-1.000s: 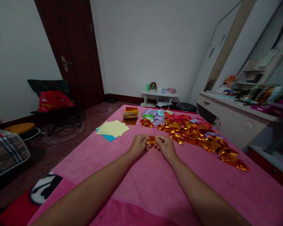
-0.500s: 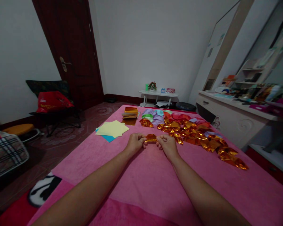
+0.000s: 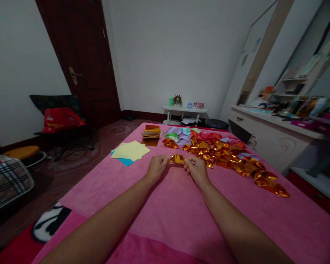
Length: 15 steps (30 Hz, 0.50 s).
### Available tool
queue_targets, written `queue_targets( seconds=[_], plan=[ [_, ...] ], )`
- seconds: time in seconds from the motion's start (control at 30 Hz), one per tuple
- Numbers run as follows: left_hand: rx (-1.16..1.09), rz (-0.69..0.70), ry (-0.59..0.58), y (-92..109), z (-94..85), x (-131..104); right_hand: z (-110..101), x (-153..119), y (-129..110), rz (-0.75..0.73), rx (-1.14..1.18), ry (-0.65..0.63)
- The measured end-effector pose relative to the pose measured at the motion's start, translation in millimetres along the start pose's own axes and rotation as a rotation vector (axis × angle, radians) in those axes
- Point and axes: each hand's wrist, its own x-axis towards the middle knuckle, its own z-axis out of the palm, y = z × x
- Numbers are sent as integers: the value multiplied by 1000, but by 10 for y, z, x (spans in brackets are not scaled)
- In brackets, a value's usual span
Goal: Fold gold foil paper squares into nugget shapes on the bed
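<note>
Between my two hands is a small piece of shiny gold foil paper, folded and pinched at its ends. My left hand grips its left end between thumb and fingers. At the right end, my right hand pinches it the same way. Just beyond my right hand lie many twisted gold foil pieces, spread toward the right. A single gold foil piece lies past my hands. Yellow paper sheets rest on a blue sheet left of my left hand.
A stack of gold foil sheets stands at the back left of the pink cloth. Purple and green folded papers and red ones lie behind the gold pieces. A dresser is at the right, a chair with a red bag at the left.
The gold foil between my hands has turned, its middle now showing a brighter, curved face. My left fingers have shifted slightly on its end. The papers on the cloth are unchanged.
</note>
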Motion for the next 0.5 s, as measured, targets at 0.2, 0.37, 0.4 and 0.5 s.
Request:
queue_targets(
  seconds=[0.2, 0.37, 0.4, 0.5],
  plan=[
    [-289, -71, -116, -24, 10, -22, -17, -35, -32, -14, 20, -42],
    [-354, -44, -98, -70, 36, 10, -23, -29, -46, 7, 39, -74],
    [-361, -47, -98, -74, 38, 13, -26, -22, -42, 23, 69, -73],
    [-376, -68, -79, -63, 37, 13, -39, -3, -12, 63, 165, -63]
  ],
)
